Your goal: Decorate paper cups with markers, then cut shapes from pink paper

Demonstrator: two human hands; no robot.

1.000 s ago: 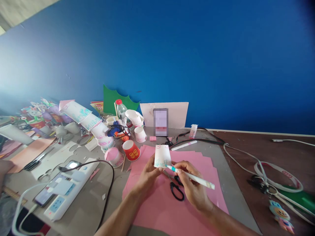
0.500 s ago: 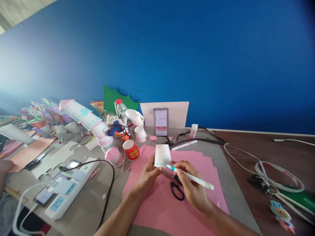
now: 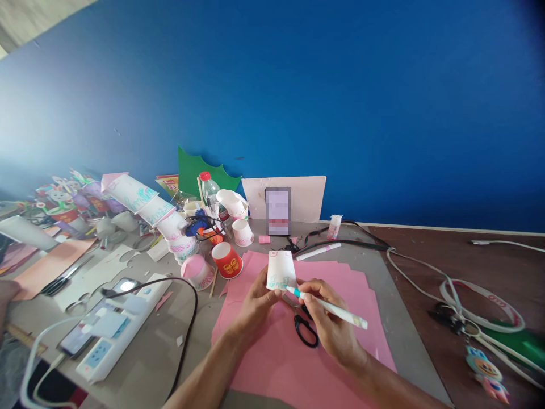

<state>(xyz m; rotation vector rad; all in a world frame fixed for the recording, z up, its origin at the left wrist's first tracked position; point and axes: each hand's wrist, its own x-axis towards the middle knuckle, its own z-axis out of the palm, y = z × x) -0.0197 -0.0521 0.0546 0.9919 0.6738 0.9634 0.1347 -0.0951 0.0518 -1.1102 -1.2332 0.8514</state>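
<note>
My left hand [image 3: 259, 298] is closed around the lower left side of a white paper cup [image 3: 281, 268], held over a pink paper sheet [image 3: 272, 363]. Pink marks show near the cup's upper edge and teal scribbles along its lower edge. Between the thumb and fingers of my right hand [image 3: 330, 318] is a white marker pen [image 3: 340, 311] with a teal front end, its tip at the cup's lower right edge. Black-handled scissors [image 3: 305, 329] lie on the pink paper under my hands, their blades partly hidden.
Left of the paper stand a red paper cup [image 3: 227, 260] and a leaning tower of decorated cups [image 3: 155, 211]. A power strip [image 3: 104, 349] with a phone [image 3: 80, 335] lies nearer. Behind are an upright phone [image 3: 278, 211] and another marker [image 3: 318, 251]. Cables and a keychain [image 3: 485, 366] lie right.
The marker tip has shifted very slightly along the cup's lower edge. Both hands keep their hold, and the rest looks the same.
</note>
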